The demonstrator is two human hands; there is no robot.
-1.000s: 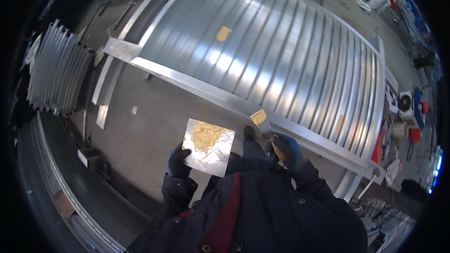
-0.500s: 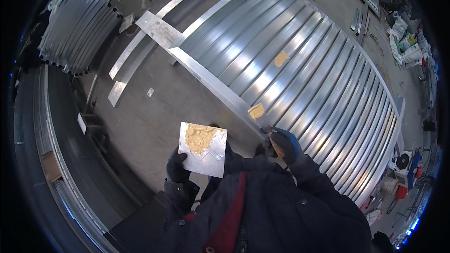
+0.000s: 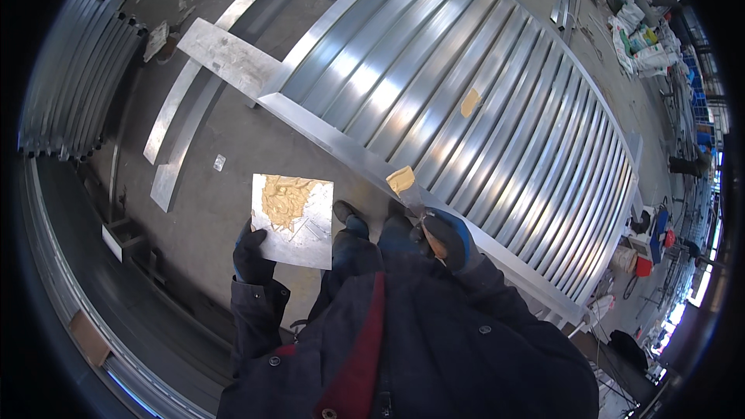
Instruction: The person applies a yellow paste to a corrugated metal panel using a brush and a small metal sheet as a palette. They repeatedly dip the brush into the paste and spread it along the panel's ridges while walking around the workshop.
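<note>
My left hand (image 3: 254,254), in a dark glove, grips the lower left edge of a square metal plate (image 3: 306,244). A thick smear of tan putty (image 3: 284,200) covers the plate's upper part. In my gloved right hand (image 3: 448,239) is a putty knife (image 3: 412,200) with a wooden handle. Its blade points up and left, and its tip carries a lump of the same tan putty (image 3: 400,179). Beyond the knife lies a large slatted metal panel (image 3: 388,101); the blade is close to its near edge. A patch of tan putty (image 3: 470,102) sits on one slat.
Metal beams (image 3: 225,58) support the panel at the left end. A stack of metal profiles (image 3: 70,70) stands far left, with long dark profiles (image 3: 77,264) below it. Bags (image 3: 648,46) and a red bucket (image 3: 643,267) are on the right. My feet are on the floor by the panel.
The view has shifted, so the panel and both hands appear farther left. Both hands keep their hold on the plate and the putty knife, and the putty lump stays on the blade.
</note>
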